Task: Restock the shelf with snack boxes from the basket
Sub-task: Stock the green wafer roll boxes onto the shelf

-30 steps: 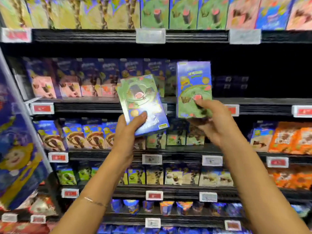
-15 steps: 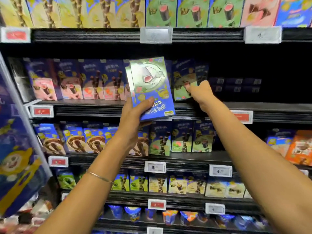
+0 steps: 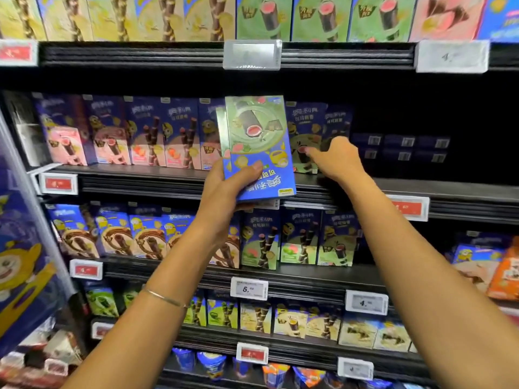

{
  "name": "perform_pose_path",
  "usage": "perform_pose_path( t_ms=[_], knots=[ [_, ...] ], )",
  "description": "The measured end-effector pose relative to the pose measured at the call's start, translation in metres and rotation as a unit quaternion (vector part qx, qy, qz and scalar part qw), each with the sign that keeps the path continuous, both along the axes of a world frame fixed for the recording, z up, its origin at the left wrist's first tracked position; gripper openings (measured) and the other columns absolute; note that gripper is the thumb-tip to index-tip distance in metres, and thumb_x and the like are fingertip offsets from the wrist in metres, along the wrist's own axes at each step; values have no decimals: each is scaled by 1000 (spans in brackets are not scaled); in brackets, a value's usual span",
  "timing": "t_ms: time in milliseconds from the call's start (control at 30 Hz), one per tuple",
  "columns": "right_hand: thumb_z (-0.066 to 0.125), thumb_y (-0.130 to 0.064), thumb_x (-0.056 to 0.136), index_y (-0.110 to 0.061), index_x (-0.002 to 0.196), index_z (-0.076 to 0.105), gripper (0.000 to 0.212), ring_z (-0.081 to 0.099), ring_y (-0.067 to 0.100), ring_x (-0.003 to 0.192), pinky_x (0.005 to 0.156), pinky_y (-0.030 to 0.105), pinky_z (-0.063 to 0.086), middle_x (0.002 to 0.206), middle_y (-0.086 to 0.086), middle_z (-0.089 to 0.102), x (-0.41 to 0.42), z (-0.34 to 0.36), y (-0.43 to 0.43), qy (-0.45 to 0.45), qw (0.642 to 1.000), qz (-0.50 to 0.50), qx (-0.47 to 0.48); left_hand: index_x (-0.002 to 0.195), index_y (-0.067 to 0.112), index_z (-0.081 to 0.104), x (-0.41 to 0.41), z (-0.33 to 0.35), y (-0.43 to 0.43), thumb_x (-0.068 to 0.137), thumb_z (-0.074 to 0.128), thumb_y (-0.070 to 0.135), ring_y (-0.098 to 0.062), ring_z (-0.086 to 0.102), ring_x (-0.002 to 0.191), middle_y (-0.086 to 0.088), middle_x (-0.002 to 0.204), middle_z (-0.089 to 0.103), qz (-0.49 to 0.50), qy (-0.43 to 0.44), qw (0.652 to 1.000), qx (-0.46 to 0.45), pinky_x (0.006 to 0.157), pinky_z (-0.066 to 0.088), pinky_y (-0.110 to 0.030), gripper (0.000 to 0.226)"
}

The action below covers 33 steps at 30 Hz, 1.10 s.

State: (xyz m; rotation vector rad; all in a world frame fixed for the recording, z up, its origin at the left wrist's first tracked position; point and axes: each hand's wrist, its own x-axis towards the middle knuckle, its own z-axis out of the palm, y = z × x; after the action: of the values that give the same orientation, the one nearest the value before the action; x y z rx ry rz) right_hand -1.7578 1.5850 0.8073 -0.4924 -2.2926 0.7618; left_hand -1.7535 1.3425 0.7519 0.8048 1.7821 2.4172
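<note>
Both arms reach up and forward to the second shelf (image 3: 168, 179). The left hand (image 3: 224, 189) grips an upside-down green-and-blue snack box (image 3: 258, 147) by its lower end, thumb across the front. The right hand (image 3: 338, 161) touches a shelved green box (image 3: 304, 127); whether it pinches is unclear.

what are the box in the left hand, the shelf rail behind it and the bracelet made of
Held box: apparently thin printed cardboard, glossy; sharp folded edges, glare on its green half.
Shelf rail: probably black-painted metal or plastic, matte, ribbed.
Bracelet: thin silvery band, likely metal; it glints.
</note>
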Motion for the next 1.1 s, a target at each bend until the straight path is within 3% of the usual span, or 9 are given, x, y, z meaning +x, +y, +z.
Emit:
perform_pose_path(
  t_ms=[100, 233, 300, 400, 600, 700, 800, 1000, 1100],
  knots=[
    [60, -63, 89, -19, 101, 63, 45, 68, 19, 95, 73, 31, 51, 97, -4, 69, 45, -2, -26, 152, 972, 110, -142, 136, 4, 58, 3, 2, 6, 81, 77, 32, -35, 74, 110, -16, 125, 74, 11, 7, 1000, 7, 98, 57, -61, 64],
    [69, -55, 89, -21, 112, 67, 41, 75, 11, 95, 76, 28, 61, 106, -4, 77, 89, -16, -70, 118, 916, 297, -241, 137, 6, 54, 18, 4, 26, 85, 77, 38, -23, 76, 105, -9, 120, 76, 19, 43, 999, 15, 89, 61, -45, 66],
    [71, -41, 92, -15, 114, 66, 35, 75, 12, 96, 79, 27, 60, 107, -1, 77, 101, -23, -78, 150, 915, 288, -240, 140, 10, 54, 26, 5, 35, 87, 67, 58, -19, 75, 109, -2, 122, 75, 27, 56, 998, 12, 90, 61, -37, 73],
    [68, -36, 95, -15, 111, 66, 27, 75, 12, 95, 73, 24, 59, 106, -2, 77, 117, -33, -75, 169, 907, 280, -263, 148, 14, 49, 34, -1, 41, 83, 49, 78, -22, 71, 119, -5, 134, 70, 44, 40, 998, 9, 105, 55, -51, 91],
    [66, -32, 97, -19, 113, 68, 21, 76, 15, 94, 61, 22, 57, 106, -1, 78, 137, -43, -57, 173, 893, 298, -289, 148, 11, 49, 35, -18, 45, 83, 54, 72, -34, 59, 134, -15, 146, 60, 126, 61, 990, -14, 112, 46, -61, 89],
    [67, -33, 96, -22, 118, 68, 24, 76, 17, 92, 58, 30, 58, 107, 2, 77, 139, -37, -40, 209, 893, 265, -298, 149, 11, 49, 33, -20, 43, 83, 51, 73, -35, 53, 140, -15, 150, 56, 149, 76, 986, -30, 115, 42, -60, 91],
    [70, -33, 94, -16, 111, 67, 24, 75, 15, 81, 53, 27, 55, 100, 4, 78, 134, -24, -12, 245, 888, 206, -331, 148, 5, 48, 28, -21, 40, 85, 51, 71, -36, 50, 142, -17, 151, 54, 172, 70, 982, -24, 116, 40, -60, 91],
    [59, -10, 80, -16, 106, 59, 27, 75, 22, 91, 78, 35, 58, 107, 8, 75, 117, 17, 43, 153, 873, 246, -393, 149, 6, 45, 25, -19, 43, 88, 48, 71, -35, 49, 143, -17, 152, 53, 189, 88, 978, -24, 117, 40, -58, 89],
    [69, -1, 75, -5, 111, 60, 37, 74, 25, 86, 79, 44, 62, 100, 12, 74, 103, 33, 56, 223, 901, 173, -330, 152, 12, 45, 25, -20, 48, 89, 49, 68, -26, 50, 144, -8, 154, 53, 186, 97, 978, -9, 118, 41, -53, 85]
  ],
)
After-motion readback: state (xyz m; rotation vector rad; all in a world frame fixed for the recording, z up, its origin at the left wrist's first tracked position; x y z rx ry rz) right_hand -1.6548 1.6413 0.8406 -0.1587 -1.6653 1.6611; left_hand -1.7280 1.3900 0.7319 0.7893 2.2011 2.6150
